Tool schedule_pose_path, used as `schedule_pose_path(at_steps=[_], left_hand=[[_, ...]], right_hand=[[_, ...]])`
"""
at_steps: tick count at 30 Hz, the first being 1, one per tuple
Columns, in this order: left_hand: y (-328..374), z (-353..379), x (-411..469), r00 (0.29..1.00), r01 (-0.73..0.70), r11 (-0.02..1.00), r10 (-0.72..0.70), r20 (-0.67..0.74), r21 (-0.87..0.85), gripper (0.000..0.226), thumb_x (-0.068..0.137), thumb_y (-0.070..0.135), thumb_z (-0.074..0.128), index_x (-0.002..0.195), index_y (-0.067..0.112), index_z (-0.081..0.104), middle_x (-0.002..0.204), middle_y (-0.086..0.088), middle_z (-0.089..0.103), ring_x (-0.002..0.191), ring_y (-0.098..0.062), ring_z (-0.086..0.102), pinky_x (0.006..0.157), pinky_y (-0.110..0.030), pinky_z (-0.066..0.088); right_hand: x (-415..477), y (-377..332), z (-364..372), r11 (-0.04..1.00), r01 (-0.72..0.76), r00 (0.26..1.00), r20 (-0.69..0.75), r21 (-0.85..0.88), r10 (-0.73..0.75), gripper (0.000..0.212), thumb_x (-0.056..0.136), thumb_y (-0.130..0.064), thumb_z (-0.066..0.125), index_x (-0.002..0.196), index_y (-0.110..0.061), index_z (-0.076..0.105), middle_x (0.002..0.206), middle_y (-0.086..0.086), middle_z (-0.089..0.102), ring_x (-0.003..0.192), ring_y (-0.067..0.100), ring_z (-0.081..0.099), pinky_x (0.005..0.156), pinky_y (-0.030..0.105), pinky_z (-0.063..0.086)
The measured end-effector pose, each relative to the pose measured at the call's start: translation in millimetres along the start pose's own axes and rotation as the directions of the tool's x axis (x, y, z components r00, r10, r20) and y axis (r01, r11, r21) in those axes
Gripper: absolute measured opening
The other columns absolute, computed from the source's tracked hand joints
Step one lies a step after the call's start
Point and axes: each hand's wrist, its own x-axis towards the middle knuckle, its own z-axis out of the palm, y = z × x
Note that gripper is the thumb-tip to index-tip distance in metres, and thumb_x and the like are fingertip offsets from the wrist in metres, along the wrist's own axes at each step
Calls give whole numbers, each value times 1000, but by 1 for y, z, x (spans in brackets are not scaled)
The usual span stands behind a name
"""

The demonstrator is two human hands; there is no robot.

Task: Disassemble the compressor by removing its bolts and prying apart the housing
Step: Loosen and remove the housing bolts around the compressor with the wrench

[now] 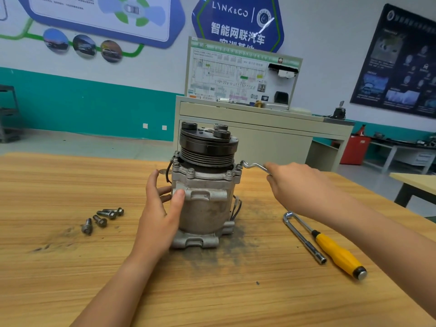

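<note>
A grey metal compressor (pixel 207 208) stands upright in the middle of the wooden table (pixel 70 267), with a dark pulley (pixel 207 143) on top. My left hand (pixel 162 218) grips its left side, thumb across the front of the housing. To the right, my right hand (pixel 297 185) holds a bent metal wrench (pixel 253 165) whose end sits on a bolt (pixel 239 166) at the upper right flange. More bolts (pixel 190 171) stand in the flange. Several removed bolts (pixel 103 219) lie on the table to the left.
An L-shaped socket wrench (pixel 304 237) and a yellow-handled screwdriver (pixel 335 251) lie on the table to the right. Dark grime surrounds the compressor's base. A beige cabinet (pixel 271 135) with a diagram board stands behind the table.
</note>
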Motion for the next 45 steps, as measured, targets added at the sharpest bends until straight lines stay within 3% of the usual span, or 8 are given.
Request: schedule_pose_path(at_steps=[10, 19, 26, 30, 33, 38, 42, 45], left_hand=[[2, -1, -2, 1000, -24, 1000, 24, 8, 9, 85, 71, 66, 35, 147, 35, 13, 122, 10, 45, 107, -4, 46, 87, -28, 34], [2, 0, -1, 974, -151, 962, 184, -134, 226, 78, 81, 60, 36, 143, 15, 26, 145, -3, 27, 131, -13, 30, 103, -26, 26], [-2, 2, -1, 970, -174, 955, 208, -127, 239, 83, 77, 65, 27, 145, 18, 25, 150, 5, 17, 133, -2, 22, 102, -23, 21], [-4, 0, -1, 950, -244, 920, 290, -112, 308, 76, 80, 62, 29, 144, 20, 28, 152, 10, 12, 133, 8, 8, 106, -25, 16], [-2, 1, -1, 932, -295, 883, 351, -95, 366, 73, 82, 57, 33, 141, 14, 34, 153, 4, 11, 135, 4, 7, 107, -29, 17], [0, 2, -5, 928, -310, 871, 365, -79, 381, 73, 82, 56, 34, 141, 12, 35, 153, 9, 8, 139, -8, 14, 107, -33, 21], [-2, -1, -6, 931, -296, 887, 352, -102, 354, 74, 82, 58, 33, 141, 13, 35, 151, 15, 8, 137, -2, 12, 106, -35, 23], [-4, 1, -4, 932, -280, 893, 342, -123, 353, 75, 81, 59, 32, 140, 12, 36, 150, 15, 10, 132, 7, 11, 104, -35, 24]], right_hand=[[14, -17, -36, 929, 179, 979, 155, -324, -134, 26, 89, -14, 43, 64, -11, 39, 60, 0, 40, 49, 14, 37, 41, 24, 31], [54, 6, -16, 834, 250, 968, 160, -492, -196, 17, 91, -1, 41, 95, -10, 55, 62, -1, 40, 50, 14, 40, 43, 24, 28], [92, -2, 16, 923, 231, 960, -84, -309, -269, 24, 92, 0, 44, 109, -11, 55, 103, 6, 65, 95, 27, 59, 81, 31, 42], [72, 17, 19, 984, 127, 888, -456, 128, -55, 23, 100, -17, 36, 113, -8, 52, 80, 7, 62, 73, 27, 61, 61, 37, 46], [44, 16, 16, 619, 237, 767, -536, 748, 354, 17, 100, -21, 35, 94, -19, 51, 59, -2, 47, 51, 16, 56, 47, 27, 43], [26, -7, 18, 162, 204, 798, -260, 966, 545, 24, 99, -28, 35, 83, -26, 52, 55, -5, 34, 46, 9, 30, 45, 30, 25], [20, -10, 23, 681, 113, 936, -308, 724, 172, 27, 99, -27, 33, 90, -13, 54, 57, 2, 47, 47, 16, 41, 47, 35, 32], [13, 1, 22, 821, 69, 956, -274, 567, 109, 29, 98, -30, 35, 92, -12, 56, 64, 7, 56, 60, 29, 53, 54, 39, 40]])
